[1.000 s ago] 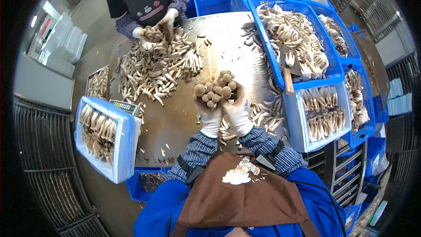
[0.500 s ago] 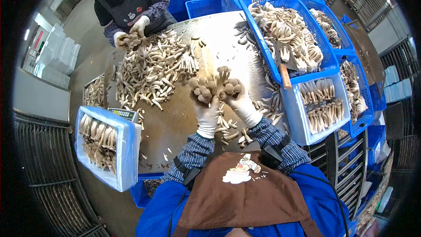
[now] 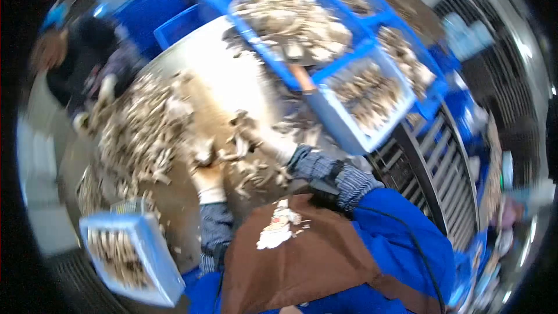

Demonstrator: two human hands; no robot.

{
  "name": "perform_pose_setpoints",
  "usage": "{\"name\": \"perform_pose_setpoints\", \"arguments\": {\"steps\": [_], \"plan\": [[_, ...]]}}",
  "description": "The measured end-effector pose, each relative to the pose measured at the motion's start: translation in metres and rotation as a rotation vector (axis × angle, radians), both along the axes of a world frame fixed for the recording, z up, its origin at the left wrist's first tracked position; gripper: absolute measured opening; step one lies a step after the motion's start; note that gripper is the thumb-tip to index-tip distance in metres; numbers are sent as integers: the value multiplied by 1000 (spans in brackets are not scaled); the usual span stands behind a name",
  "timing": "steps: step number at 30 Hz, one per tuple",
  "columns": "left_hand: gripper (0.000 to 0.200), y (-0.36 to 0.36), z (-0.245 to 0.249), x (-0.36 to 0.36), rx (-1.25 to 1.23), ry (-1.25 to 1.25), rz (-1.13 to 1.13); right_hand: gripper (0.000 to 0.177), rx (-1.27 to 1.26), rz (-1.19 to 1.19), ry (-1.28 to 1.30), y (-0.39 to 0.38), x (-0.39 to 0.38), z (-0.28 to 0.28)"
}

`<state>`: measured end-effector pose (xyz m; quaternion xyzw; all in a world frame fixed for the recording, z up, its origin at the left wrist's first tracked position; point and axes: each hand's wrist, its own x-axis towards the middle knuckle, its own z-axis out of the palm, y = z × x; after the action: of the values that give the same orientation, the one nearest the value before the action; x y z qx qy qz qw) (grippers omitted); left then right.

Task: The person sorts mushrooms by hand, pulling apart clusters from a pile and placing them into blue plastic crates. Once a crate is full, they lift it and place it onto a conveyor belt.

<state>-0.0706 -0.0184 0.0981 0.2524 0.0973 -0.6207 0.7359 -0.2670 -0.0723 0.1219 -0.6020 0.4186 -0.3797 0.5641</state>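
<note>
My right hand, in a white glove, reaches over the metal table and grips a cluster of brown-capped mushrooms. Lower and to the left, my left glove is smeared by motion at the right edge of the big mushroom pile. Pale and brown mushroom pieces show at its fingertips, but I cannot make out whether it holds them. Loose mushrooms lie on the table between my two forearms.
A lined box of mushrooms stands at the lower left, beside a scale. Blue crates and a lined box of mushrooms are at the right, with a wooden-handled cleaver. A co-worker works across the pile.
The view has swung, shifting the scene left and blurring it. My hands, earlier close together with a mushroom cluster in each, are now apart, the left one lower by the pile.
</note>
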Motion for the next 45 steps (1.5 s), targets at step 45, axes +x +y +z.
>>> {"name": "perform_pose_setpoints", "arguments": {"steps": [45], "plan": [[64,28,-91,-208,-163,-2927,-1000,39,267,-1501,389,-16,-745,-103]]}}
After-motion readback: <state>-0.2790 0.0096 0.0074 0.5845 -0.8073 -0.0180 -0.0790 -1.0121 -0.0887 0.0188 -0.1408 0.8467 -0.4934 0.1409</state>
